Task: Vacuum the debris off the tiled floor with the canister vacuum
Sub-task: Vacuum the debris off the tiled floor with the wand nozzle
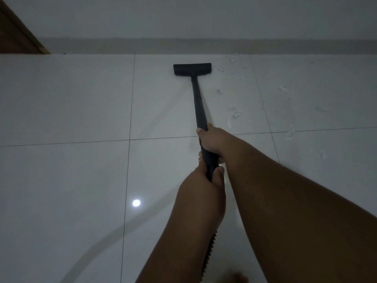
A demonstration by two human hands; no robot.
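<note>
A black vacuum wand (197, 101) runs away from me across the white tiled floor (71, 103) to a flat black floor head (192, 69) resting near the far wall. My right hand (214, 139) grips the wand higher up, and my left hand (201, 180) grips it just below, where the ribbed hose (210, 248) begins. The hose drops down between my forearms. Several small white scraps of debris (234, 113) lie on the tiles to the right of the wand. The canister is out of view.
A grey skirting and white wall (204, 23) close off the floor just beyond the floor head. A brown wooden door frame (18, 35) stands at the far left corner. A bright lamp reflection (136, 203) shines on the tile at lower left.
</note>
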